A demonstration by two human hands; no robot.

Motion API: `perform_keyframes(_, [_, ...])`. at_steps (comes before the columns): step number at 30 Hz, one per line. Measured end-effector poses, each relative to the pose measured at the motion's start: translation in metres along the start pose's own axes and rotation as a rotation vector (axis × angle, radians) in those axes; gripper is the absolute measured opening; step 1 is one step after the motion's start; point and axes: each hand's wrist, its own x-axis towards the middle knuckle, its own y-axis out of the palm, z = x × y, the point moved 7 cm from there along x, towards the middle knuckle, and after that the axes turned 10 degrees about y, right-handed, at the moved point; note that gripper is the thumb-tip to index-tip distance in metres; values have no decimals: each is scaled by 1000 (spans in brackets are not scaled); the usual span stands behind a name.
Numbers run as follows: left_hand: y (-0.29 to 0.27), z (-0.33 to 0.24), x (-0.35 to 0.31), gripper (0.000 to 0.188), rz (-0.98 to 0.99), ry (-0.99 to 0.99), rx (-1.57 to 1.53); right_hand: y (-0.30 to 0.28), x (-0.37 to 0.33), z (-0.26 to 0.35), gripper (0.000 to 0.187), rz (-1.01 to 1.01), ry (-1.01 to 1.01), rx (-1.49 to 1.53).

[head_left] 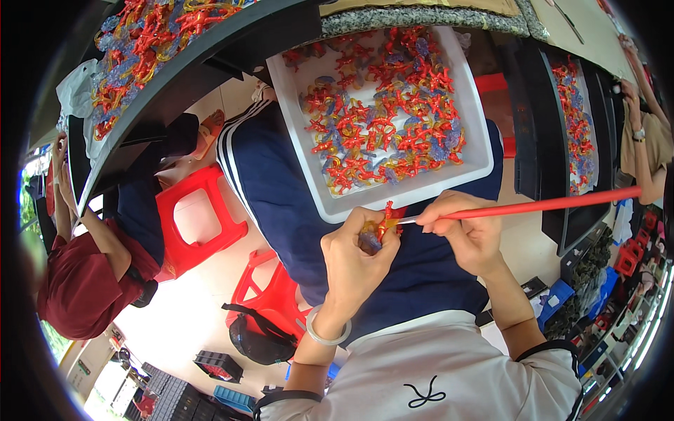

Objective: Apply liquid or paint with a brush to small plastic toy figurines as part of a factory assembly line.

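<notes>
My left hand [357,258] pinches a small translucent plastic figure [387,222] in red, yellow and blue, just in front of the tray. In my right hand [469,235] is a thin paintbrush [547,205] with a long red handle that points off to the right. Its metal end reaches the figure at my left fingertips; the bristles are hidden there. Across my lap rests a white plastic tray [479,167]. Many loose red, yellow and blue plastic figures [382,126] lie scattered inside it, beyond both hands.
More figures [144,59] fill a dark-edged surface at upper left, and others [579,126] lie in a black tray to the right. Red stools [200,210] and a black bag [260,340] stand at left. A person in maroon [88,284] sits left; another person [642,140] works far right.
</notes>
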Motion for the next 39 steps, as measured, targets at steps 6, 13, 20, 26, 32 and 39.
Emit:
perform_keyframes(6, [5,12,-4,11,44,-49,-117,-15,-1,-15,10,-153,47,49])
perform_keyframes(13, [10,14,-1,12,84,-58,-334,-23,15,-28,11,-251,100,133])
perform_keyframes(20, [20,27,-3,13,107,4,-377,23,20,-56,14,109,268,441])
perform_keyframes(26, [15,21,-4,14,87,9,-321,28,23,-55,14,76,318,539])
perform_keyframes(32, [11,12,-5,16,61,54,-217,29,23,-56,16,73,334,555])
perform_keyframes(39, [3,-17,-2,18,20,238,78,29,22,-56,18,59,337,585])
